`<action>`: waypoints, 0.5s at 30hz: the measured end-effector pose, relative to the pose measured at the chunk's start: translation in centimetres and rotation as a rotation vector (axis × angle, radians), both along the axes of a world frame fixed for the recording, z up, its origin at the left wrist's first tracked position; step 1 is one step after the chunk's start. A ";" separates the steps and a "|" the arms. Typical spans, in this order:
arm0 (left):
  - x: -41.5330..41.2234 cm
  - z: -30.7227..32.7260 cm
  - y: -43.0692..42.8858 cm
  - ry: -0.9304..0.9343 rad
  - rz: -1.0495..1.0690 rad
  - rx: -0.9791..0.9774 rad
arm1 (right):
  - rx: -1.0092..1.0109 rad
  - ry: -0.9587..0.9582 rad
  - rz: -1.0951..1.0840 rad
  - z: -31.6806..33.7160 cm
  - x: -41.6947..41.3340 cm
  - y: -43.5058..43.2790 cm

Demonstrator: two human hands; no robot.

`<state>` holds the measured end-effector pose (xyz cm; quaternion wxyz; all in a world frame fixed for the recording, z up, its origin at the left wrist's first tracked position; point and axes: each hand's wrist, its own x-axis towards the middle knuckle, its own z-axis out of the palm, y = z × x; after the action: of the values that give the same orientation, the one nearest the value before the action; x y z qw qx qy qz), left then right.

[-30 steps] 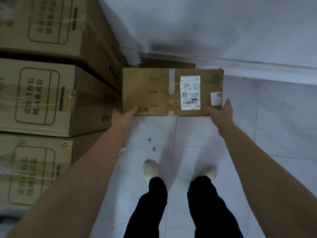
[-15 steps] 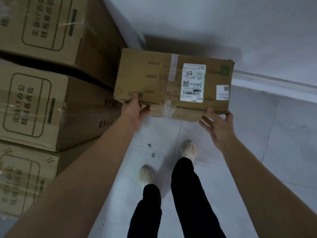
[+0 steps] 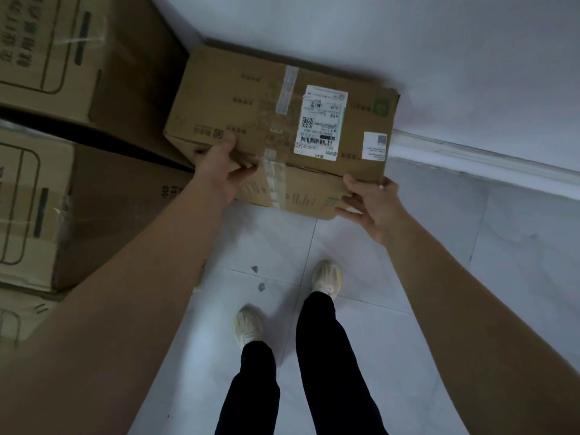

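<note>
Beside stacked cartons, arms outstretched, left hand clamped on box, right hand seemingly likewise

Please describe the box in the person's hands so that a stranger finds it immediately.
Start at the stack of large cartons on the left. Right of it, above the tiled floor, the left hand and right hand grip a smaller cardboard box. Only it bears a white shipping label.

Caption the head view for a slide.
Left hand and right hand grip a labelled cardboard box above the tiled floor, beside stacked cartons.
</note>
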<state>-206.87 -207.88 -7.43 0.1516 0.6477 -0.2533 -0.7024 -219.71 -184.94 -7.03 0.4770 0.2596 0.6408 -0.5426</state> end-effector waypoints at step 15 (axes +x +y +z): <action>0.5 1.3 3.1 -0.934 -1.258 -0.951 | 0.193 0.081 0.626 -1.0 4.2 4.3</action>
<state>-206.41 -204.75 -6.17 -0.1263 0.4779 -0.8573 -0.1439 -215.47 -180.62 -8.04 0.5680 0.0724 0.7564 -0.3164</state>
